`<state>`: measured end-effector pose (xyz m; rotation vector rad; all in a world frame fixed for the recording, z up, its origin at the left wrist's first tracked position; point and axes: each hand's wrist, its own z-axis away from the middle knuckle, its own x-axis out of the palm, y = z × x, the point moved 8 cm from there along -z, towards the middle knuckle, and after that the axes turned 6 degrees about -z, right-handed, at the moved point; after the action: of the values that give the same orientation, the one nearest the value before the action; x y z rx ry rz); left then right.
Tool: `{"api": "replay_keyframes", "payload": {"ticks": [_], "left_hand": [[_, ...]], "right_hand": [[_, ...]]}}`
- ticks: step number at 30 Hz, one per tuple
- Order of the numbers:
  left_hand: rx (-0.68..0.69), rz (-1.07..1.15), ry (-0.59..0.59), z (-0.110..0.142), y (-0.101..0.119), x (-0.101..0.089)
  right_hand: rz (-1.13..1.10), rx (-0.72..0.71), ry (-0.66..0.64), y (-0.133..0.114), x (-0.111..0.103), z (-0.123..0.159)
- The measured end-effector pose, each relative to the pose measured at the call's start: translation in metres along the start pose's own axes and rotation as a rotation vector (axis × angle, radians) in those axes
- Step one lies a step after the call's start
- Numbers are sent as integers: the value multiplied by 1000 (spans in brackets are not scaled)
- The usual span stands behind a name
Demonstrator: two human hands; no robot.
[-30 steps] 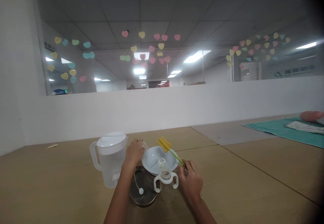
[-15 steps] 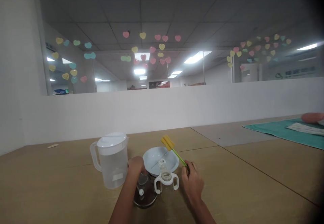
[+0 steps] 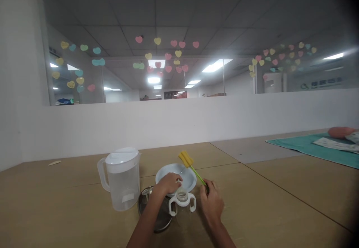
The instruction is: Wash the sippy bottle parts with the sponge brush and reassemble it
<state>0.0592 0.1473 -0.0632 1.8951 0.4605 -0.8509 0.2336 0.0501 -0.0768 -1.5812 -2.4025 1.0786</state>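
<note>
In the right hand (image 3: 212, 201), a yellow sponge bottle brush (image 3: 185, 159) is gripped by its green handle (image 3: 199, 175). The left hand (image 3: 169, 183) is held with fingers curled over the white bowl (image 3: 193, 176); whether anything is gripped cannot be told. A reach into the bowl appears in hand; clearance from the open two-handled bottle (image 3: 182, 198), upright just in front, is called for. The round metal tray (image 3: 164, 220), beside a lidded pitcher (image 3: 123, 182), is crossed by the left forearm (image 3: 148, 216).
</note>
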Motion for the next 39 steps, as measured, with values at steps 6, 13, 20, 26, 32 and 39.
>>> {"api": "replay_keyframes", "payload": {"ticks": [6,13,20,26,32,39], "left_hand": [[-11,84,18,0,-6,10],[-21,307,252,-8,-7,-48],[80,572,346,5,19,-85],[35,58,625,27,28,-123],[-125,-282,265,37,5,-133],[-303,-297,-397,40,-39,-51]], "right_hand": [[-26,35,-4,2,-2,-2],[-121,29,20,-2,-6,-1],[49,58,7,-2,-4,0],[27,16,-17,-4,-2,2],[71,125,15,8,-5,-1],[121,197,-119,7,3,-2]]}}
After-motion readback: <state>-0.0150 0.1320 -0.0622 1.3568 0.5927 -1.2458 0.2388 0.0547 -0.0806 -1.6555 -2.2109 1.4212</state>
